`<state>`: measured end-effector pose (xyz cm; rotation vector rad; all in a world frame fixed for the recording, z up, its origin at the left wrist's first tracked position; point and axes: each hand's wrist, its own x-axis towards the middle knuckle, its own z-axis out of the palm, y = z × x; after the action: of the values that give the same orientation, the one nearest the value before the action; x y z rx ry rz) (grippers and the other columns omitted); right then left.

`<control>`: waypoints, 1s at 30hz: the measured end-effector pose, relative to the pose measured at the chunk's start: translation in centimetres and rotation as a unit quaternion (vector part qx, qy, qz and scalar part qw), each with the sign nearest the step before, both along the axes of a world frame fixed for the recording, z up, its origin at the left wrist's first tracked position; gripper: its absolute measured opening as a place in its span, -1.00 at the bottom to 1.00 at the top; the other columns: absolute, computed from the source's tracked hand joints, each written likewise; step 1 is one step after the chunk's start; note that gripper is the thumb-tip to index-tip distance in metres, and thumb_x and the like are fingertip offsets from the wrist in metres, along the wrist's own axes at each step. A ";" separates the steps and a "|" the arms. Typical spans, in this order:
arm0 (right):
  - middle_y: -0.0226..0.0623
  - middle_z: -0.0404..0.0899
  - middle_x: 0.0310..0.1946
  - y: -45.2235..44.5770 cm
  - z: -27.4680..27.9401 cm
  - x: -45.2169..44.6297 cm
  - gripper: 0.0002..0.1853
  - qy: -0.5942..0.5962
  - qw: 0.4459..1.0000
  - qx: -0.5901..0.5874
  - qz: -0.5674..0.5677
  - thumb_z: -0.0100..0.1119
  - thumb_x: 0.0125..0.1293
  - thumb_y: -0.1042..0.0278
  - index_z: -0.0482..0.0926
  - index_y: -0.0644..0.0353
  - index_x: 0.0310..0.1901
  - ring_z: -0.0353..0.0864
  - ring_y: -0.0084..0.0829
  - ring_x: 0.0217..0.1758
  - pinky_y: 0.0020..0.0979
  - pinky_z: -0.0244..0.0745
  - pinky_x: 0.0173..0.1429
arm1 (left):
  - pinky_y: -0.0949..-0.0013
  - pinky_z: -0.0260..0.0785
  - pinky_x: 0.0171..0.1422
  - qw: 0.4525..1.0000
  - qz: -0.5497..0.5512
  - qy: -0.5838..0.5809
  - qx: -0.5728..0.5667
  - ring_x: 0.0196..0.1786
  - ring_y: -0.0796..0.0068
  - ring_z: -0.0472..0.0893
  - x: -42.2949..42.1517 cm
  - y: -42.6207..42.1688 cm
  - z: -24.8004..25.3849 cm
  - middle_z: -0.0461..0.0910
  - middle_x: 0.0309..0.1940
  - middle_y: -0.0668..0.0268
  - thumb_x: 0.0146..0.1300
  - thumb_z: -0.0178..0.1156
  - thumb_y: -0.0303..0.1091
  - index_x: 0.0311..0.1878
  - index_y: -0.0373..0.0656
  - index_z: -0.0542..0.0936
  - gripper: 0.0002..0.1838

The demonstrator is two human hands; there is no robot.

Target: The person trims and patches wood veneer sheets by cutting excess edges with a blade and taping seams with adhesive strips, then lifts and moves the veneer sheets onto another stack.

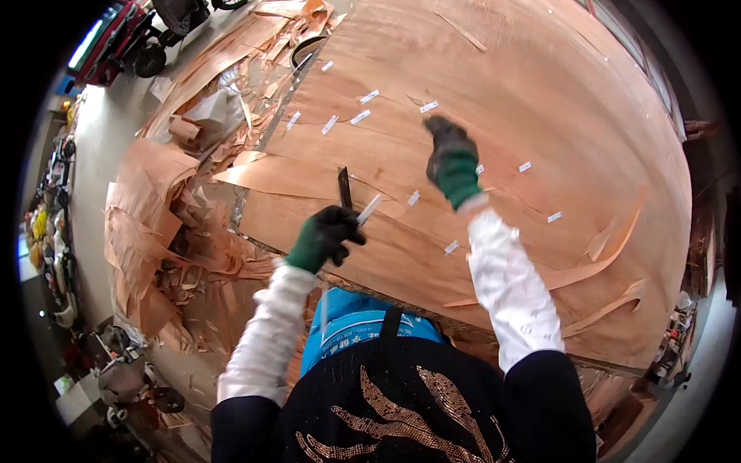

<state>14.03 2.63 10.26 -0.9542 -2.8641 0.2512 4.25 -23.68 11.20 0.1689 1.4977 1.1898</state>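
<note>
My left hand, in a green and black glove, is closed near the front edge of a wide wood veneer sheet. A thin white strip sticks out of its fingers, and a dark flat blade-like tool rises beside them, seemingly in the same grip. My right hand, gloved alike and a little blurred, is over the middle of the sheet with its fingers drawn together. Just beyond its fingertips lies a small white label. Whatever those fingers may hold is hidden.
Several more white labels, one of them a label to the left, are scattered over the sheet. Loose veneer strips curl up at the right. Torn veneer scraps heap along the left side. A red vehicle stands at the far left.
</note>
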 end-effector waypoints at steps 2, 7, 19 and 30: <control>-0.33 0.52 0.14 -3.5 -3.2 3.2 -0.49 0.132 0.987 -0.017 0.088 0.13 0.03 0.53 0.55 -0.01 0.10 0.51 -0.24 0.16 -0.20 0.47 0.15 | 0.47 0.31 -0.66 0.999 0.029 -0.015 0.033 -0.66 0.50 0.52 1.3 2.5 -4.0 0.68 -0.38 0.14 0.30 0.15 -0.34 -0.02 -0.25 0.49 -0.75; -0.32 0.37 0.29 -8.7 -6.1 5.3 -0.45 -0.004 0.983 0.044 0.177 0.02 0.13 0.52 0.45 -0.02 0.23 0.33 -0.33 0.36 -0.30 0.35 0.30 | 0.42 0.32 -0.66 0.997 0.074 -0.006 -0.031 -0.62 0.40 0.57 1.5 5.1 -7.9 0.67 -0.40 0.12 0.28 0.17 -0.39 -0.04 -0.27 0.47 -0.76; -0.25 0.35 0.29 -11.8 -6.9 4.6 -0.57 -0.096 0.962 0.089 0.240 -0.02 0.27 0.31 0.47 0.10 0.18 0.27 -0.24 0.37 -0.23 0.33 0.21 | 0.41 0.36 -0.64 0.989 0.084 0.112 -0.039 -0.60 0.41 0.59 4.4 1.3 -6.6 0.66 -0.40 0.15 0.35 0.12 -0.31 0.16 -0.26 0.45 -0.62; -0.13 0.35 0.27 -13.3 -9.3 5.2 -0.58 -0.067 0.957 0.132 0.249 0.00 0.28 0.28 0.46 0.13 0.17 0.31 -0.10 0.33 -0.07 0.35 0.22 | 0.41 0.32 -0.66 0.986 0.065 0.152 -0.030 -0.67 0.44 0.54 -5.1 -2.5 -3.0 0.63 -0.53 0.16 0.30 0.14 -0.36 -0.17 -0.23 0.59 -0.85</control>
<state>19.23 -10.68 0.99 -0.1998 -3.1079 -0.1648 -0.86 -26.22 8.21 0.2221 1.8336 1.2621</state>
